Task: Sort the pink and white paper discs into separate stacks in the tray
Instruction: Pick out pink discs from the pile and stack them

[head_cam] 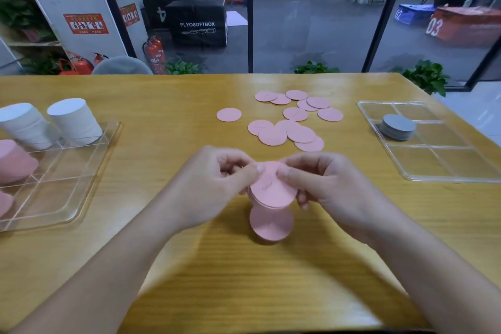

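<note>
Both hands hold a small stack of pink paper discs [272,188] above the table's middle: my left hand [217,179] pinches its left rim, my right hand [322,179] its right rim. One pink disc [271,222] lies on the table just below the held stack. Several loose pink discs [287,119] lie scattered farther back, one [229,114] apart to the left. The clear divided tray [70,184] at the left holds two tall white disc stacks [73,120] [25,125] and pink stacks [15,161] at the frame's edge.
A second clear divided tray [447,160] at the right holds a short grey disc stack [398,127]. The wooden table [244,279] ends at a glass wall behind; potted plants stand beyond its far edge.
</note>
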Motion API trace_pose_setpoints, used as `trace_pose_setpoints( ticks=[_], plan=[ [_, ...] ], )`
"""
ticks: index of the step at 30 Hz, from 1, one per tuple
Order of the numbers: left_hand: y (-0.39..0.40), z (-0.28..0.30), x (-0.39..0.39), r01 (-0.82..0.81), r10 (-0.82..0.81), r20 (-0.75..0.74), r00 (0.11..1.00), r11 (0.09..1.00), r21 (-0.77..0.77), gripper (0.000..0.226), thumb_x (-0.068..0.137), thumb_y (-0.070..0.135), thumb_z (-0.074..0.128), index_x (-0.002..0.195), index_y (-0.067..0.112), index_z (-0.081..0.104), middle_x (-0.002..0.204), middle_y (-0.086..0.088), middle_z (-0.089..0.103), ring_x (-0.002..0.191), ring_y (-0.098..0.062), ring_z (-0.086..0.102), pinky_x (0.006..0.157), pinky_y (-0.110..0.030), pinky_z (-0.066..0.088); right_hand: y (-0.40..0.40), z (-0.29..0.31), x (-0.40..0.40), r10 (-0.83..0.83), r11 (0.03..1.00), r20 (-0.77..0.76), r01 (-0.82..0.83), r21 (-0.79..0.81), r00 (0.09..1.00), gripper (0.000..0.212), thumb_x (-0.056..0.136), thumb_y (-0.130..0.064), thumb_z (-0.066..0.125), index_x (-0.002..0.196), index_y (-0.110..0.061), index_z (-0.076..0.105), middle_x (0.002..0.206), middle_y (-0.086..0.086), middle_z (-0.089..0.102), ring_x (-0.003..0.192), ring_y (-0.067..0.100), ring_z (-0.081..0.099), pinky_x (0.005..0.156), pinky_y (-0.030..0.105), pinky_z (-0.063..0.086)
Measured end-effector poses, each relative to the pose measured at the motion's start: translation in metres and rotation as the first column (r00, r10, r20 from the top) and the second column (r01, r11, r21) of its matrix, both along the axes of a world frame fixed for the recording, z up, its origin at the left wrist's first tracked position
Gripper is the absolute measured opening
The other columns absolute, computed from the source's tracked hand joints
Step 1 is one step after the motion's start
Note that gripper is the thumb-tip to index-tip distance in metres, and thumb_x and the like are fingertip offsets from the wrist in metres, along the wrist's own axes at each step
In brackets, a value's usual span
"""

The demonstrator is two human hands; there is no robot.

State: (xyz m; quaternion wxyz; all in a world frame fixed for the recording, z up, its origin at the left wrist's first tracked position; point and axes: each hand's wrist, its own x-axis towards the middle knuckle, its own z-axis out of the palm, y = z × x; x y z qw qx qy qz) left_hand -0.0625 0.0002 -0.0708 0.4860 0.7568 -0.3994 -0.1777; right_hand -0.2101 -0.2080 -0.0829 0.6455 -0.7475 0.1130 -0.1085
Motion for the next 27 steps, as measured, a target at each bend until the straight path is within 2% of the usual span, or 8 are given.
trace_pose_setpoints(
  ticks=[4,8,16,18,20,22,25,27],
  plan=[
    [0.013,-0.02,-0.024,-0.014,0.014,-0.007,1.0,0.999,0.052,0.013,0.105,0.037,0.074,0.117,0.035,0.079,0.067,0.005,0.067,0.066,-0.032,0.059,0.064,-0.036,0.046,0.011,-0.012,-0.016,-0.036,0.998,-0.092,0.041,0.052,0.995,0.012,0.101,-0.019,0.079,0.1,-0.009,0.086,0.084,0.011,0.07,0.07,0.02,0.054,0.059,0.029,0.048],
    [0.013,-0.029,-0.033,-0.004,0.002,0.03,1.0,0.996,0.086,0.011,0.105,0.04,0.073,0.11,0.037,0.081,0.071,0.0,0.07,0.062,-0.011,0.055,0.063,-0.033,0.044,0.016,-0.016,-0.018,-0.109,0.992,-0.1,0.102,-0.075,0.989,0.007,0.098,-0.021,0.084,0.094,-0.016,0.086,0.081,0.009,0.073,0.064,0.017,0.058,0.061,0.034,0.05],
    [-0.001,-0.02,0.006,-0.135,0.131,0.049,0.99,0.988,0.078,0.038,0.109,0.046,0.064,0.089,0.015,0.076,0.07,0.001,0.068,0.06,-0.012,0.053,0.061,-0.036,0.044,-0.002,-0.012,-0.007,-0.242,0.937,-0.072,0.214,-0.276,0.968,0.014,0.097,-0.037,0.083,0.095,-0.023,0.082,0.078,0.007,0.078,0.061,0.013,0.064,0.06,0.024,0.049],
    [-0.022,-0.02,0.043,-0.213,0.203,0.175,0.963,0.976,0.042,0.034,0.109,0.044,0.062,0.093,0.017,0.075,0.08,0.01,0.069,0.073,-0.011,0.061,0.073,-0.039,0.05,-0.024,-0.013,0.015,-0.305,0.865,0.008,0.28,-0.415,0.952,0.014,0.099,-0.039,0.08,0.106,-0.027,0.081,0.096,-0.008,0.08,0.077,0.006,0.069,0.068,0.021,0.051],
    [-0.05,-0.028,0.085,-0.258,0.21,0.374,0.903,0.962,0.083,0.028,0.107,0.046,0.065,0.124,0.027,0.076,0.124,0.013,0.072,0.116,-0.012,0.067,0.103,-0.04,0.053,-0.05,-0.015,0.042,-0.301,0.763,0.036,0.263,-0.59,0.953,0.031,0.102,-0.04,0.076,0.13,-0.029,0.075,0.128,-0.019,0.072,0.109,0.002,0.067,0.092,0.021,0.051],
    [-0.078,-0.037,0.123,-0.277,0.148,0.474,0.868,0.936,0.215,0.059,0.104,0.061,0.062,0.156,0.035,0.057,0.163,0.008,0.051,0.153,-0.022,0.045,0.126,-0.045,0.038,-0.073,-0.02,0.068,-0.274,0.676,0.002,0.195,-0.711,0.962,0.053,0.104,-0.043,0.072,0.152,-0.023,0.061,0.153,-0.009,0.058,0.139,0.011,0.055,0.108,0.023,0.039],
    [-0.11,-0.048,0.153,-0.269,0.058,0.469,0.881,0.879,0.395,0.083,0.1,0.082,0.043,0.171,0.041,0.031,0.181,0.003,0.025,0.169,-0.024,0.015,0.135,-0.055,0.019,-0.091,-0.029,0.1,-0.259,0.655,-0.126,0.079,-0.751,0.958,0.072,0.106,-0.05,0.067,0.165,-0.016,0.042,0.169,0.0,0.042,0.157,0.021,0.039,0.122,0.031,0.032],
    [-0.124,-0.054,0.154,-0.228,-0.031,0.519,0.854,0.874,0.429,0.081,0.102,0.081,0.034,0.169,0.036,0.036,0.178,-0.001,0.029,0.169,-0.023,0.014,0.136,-0.053,0.014,-0.09,-0.035,0.112,-0.257,0.62,-0.172,0.025,-0.784,0.951,0.071,0.105,-0.061,0.057,0.16,-0.018,0.046,0.162,0.0,0.05,0.151,0.026,0.045,0.122,0.044,0.038]
  ],
)
